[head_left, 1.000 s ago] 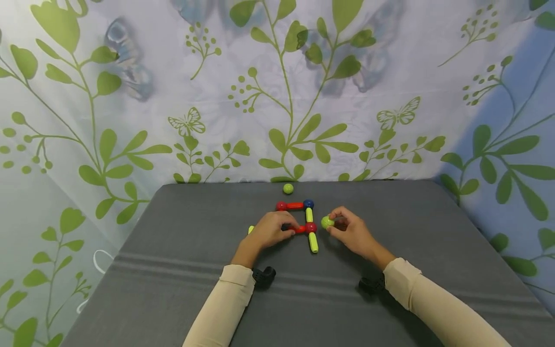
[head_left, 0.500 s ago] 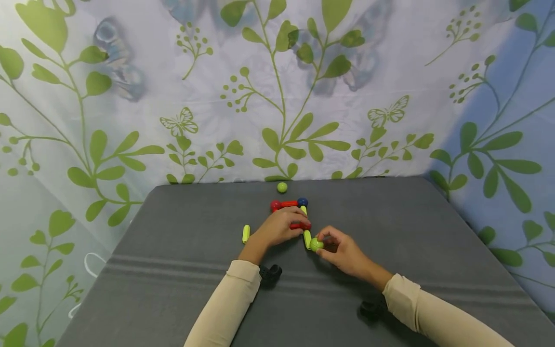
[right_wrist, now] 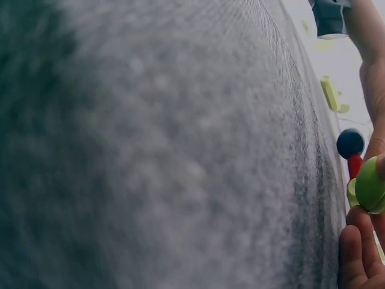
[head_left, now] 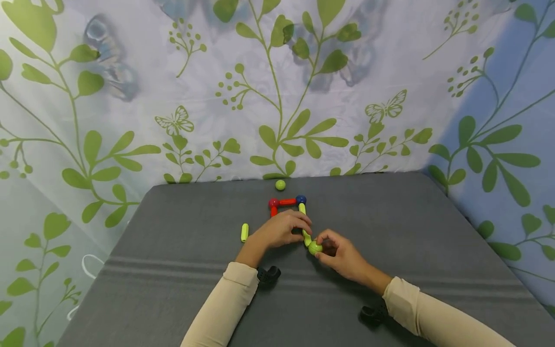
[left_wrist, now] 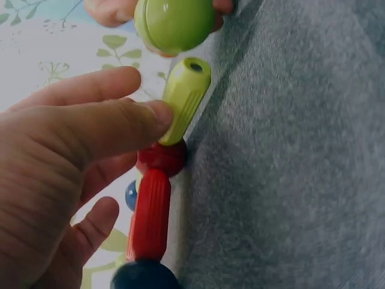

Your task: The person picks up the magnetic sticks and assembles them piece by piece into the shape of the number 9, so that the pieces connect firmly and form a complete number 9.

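My left hand (head_left: 282,230) pinches a yellow-green rod (left_wrist: 187,99) between thumb and finger. That rod stands out from a red ball (left_wrist: 163,158), which joins a red rod (left_wrist: 151,214) leading to a blue ball (left_wrist: 144,278). With thumb and fingers, my right hand (head_left: 344,253) holds a green ball (head_left: 315,247) close to the rod's free end; whether they touch I cannot tell. Behind the left hand lie another red ball (head_left: 273,203), a red rod (head_left: 287,202) and another blue ball (head_left: 301,199), linked in a frame. The left hand covers part of it.
A loose yellow-green rod (head_left: 244,232) lies left of the left hand. Farther back, a second green ball (head_left: 280,185) rests near the far edge of the grey table (head_left: 195,299). A leaf-patterned curtain (head_left: 186,82) hangs behind.
My right hand has brought the green ball toward me and left, to the yellow-green rod's end. My left hand has shifted right, from the red rod to the yellow-green rod.
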`<state>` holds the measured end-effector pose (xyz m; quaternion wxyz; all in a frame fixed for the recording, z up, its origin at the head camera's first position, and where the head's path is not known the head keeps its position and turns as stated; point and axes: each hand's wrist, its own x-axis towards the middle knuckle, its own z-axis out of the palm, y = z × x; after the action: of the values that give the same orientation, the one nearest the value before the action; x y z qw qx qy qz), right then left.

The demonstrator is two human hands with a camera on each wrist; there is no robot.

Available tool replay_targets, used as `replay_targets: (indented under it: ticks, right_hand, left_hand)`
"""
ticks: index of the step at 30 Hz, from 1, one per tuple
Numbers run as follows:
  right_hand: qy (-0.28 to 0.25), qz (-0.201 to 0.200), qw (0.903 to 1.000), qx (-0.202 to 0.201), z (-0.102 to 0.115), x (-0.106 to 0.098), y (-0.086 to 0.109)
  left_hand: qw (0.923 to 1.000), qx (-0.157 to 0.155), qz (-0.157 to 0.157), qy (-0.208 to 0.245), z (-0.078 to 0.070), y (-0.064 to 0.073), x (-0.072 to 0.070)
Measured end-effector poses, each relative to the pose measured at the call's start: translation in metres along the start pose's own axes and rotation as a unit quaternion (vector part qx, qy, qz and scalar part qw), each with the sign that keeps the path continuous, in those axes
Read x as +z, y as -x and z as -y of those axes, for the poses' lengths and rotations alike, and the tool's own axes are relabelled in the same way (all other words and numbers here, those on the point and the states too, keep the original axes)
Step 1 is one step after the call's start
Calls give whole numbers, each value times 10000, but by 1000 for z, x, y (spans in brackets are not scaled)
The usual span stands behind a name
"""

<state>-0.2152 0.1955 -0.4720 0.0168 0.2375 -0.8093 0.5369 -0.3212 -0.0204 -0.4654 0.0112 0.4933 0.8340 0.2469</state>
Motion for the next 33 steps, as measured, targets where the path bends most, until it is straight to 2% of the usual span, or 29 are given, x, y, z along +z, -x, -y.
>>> replay_targets:
  ticks: [6, 9, 20, 29, 33]
  right_hand:
    - [124, -112, 9998, -117, -26, 4, 0]
    - [116, -89, 9998, -100, -35, 4, 1]
    - [81, -67, 9983, -578, -40, 4, 1]
    - [182, -17, 9991, -373, -41, 2, 0]
    - [245, 10, 9993, -284, -39, 2, 1]
  left_hand:
    - [9991, 8, 343, 259, -1, -3, 4]
    - [9987, -33, 416, 281, -1, -3, 7]
    - [9995, 177, 265, -40, 0, -4, 10]
    - [9994, 213, 143, -220, 1, -7, 11]
    - [9997, 236, 80, -62, 2, -8, 11]
